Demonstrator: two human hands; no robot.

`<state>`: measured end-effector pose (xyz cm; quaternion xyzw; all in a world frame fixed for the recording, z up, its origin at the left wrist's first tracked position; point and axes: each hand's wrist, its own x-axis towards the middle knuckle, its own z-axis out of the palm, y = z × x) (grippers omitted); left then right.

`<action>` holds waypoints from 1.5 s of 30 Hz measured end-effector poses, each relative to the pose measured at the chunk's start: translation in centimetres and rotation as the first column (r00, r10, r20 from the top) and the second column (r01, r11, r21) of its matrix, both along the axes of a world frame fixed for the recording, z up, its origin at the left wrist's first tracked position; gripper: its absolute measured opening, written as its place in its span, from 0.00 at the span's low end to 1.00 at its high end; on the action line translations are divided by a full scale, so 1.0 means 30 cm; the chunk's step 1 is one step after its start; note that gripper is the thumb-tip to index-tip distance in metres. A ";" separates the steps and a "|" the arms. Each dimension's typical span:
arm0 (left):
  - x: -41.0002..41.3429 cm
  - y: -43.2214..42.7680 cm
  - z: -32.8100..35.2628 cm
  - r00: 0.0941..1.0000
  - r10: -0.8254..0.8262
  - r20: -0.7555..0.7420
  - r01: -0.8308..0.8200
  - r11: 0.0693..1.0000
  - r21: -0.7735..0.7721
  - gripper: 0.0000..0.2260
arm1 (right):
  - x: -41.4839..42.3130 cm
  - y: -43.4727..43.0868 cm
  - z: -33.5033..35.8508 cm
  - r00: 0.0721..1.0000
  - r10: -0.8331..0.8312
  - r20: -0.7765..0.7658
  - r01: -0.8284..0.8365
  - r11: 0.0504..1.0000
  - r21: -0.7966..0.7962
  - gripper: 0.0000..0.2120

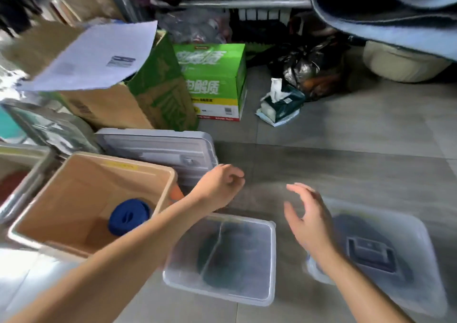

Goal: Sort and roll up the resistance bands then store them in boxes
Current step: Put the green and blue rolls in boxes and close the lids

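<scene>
Down on the grey floor, in the head view, three containers sit in a row before the person. At the left, a beige box (112,161) holds a rolled blue band (128,217) resting on its bottom, wound into a tight coil. Beside it, a clear box (271,261) without a lid holds a dark coil (230,261), seemingly another rolled band, though blur hides the detail. Further right, a lidded clear box (410,238) shows a dark mass through its lid; I cannot tell what it is.

Both hands hover over the floor beyond the boxes and hold nothing. The left hand (221,186) is loosely curled, fingertips drawn towards the thumb, with its forearm crossing above the corner of the beige box. The right hand (308,220) is spread and relaxed, palm turned inward.

Judging by its look, a band like this is light, soft and springy. A roll wants to unwind, so it should be pinched across the whole coil, thumb on one flat face and fingers on the other, with the loose end trapped. The rubbery surface ought to grip well and is unlikely to be harmed by a drop
</scene>
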<state>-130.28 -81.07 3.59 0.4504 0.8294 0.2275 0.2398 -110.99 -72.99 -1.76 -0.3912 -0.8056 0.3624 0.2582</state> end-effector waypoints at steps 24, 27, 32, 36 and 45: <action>-1.185 -0.741 0.096 0.994 0.088 -0.059 -0.079 0.987 0.142 0.10 | -1.077 -0.205 0.199 0.785 -0.181 0.592 -0.038 0.940 0.338 0.15; -1.234 -0.727 0.077 0.997 0.074 0.011 -0.075 0.982 0.175 0.11 | -1.029 -0.276 0.272 0.829 -0.218 0.514 -0.017 0.911 0.413 0.13; -1.235 -0.757 0.042 0.937 0.128 0.325 -0.220 0.939 0.264 0.18 | -0.898 -0.443 0.410 0.875 -0.338 0.347 0.105 0.832 0.545 0.12; -1.222 -0.720 0.099 0.529 0.157 0.834 -0.345 0.938 0.042 0.38 | -0.814 -0.570 0.474 0.896 -0.423 0.139 0.243 0.726 0.644 0.11; -1.144 -0.911 0.166 0.420 0.208 0.884 -0.393 0.919 -0.030 0.06 | -0.672 -0.871 0.270 0.942 0.077 0.327 -0.291 0.673 0.680 0.13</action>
